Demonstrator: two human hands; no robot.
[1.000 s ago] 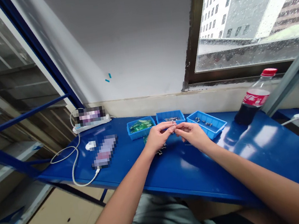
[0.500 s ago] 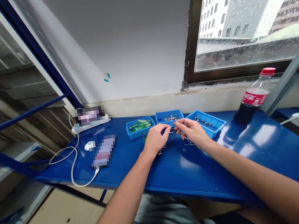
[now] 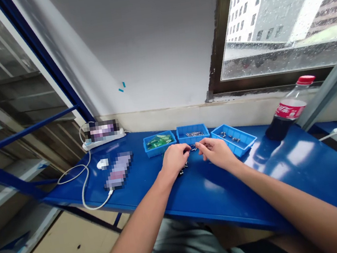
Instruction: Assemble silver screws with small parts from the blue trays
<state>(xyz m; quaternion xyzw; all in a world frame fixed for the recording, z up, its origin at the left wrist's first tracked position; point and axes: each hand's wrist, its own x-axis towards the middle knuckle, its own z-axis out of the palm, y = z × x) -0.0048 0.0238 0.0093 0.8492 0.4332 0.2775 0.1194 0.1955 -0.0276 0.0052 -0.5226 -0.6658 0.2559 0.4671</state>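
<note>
My left hand [image 3: 176,159] and my right hand [image 3: 218,151] face each other above the table, just in front of the blue bins. Their fingertips are pinched, and a small thin metal piece [image 3: 193,148] spans the gap between them. My right fingers close on one end of it; what my left fingers hold is partly hidden behind the hand. Under my left hand lie several small dark metal parts [image 3: 183,169]. Directly beyond the hands stands a blue bin [image 3: 193,138] of thin silver metal pieces [image 3: 194,134].
A left bin [image 3: 161,149] holds green pieces [image 3: 159,141]; a tilted right bin [image 3: 244,149] holds a few small metal parts [image 3: 229,136]. A cola bottle [image 3: 289,109] stands at right. Phone [image 3: 119,170], cable [image 3: 86,198], white round object [image 3: 102,164] and power strip [image 3: 104,141] lie left.
Both hands have come down slightly, and my right-hand fingers are more curled. The green strip that showed below my right hand is now mostly out of sight.
</note>
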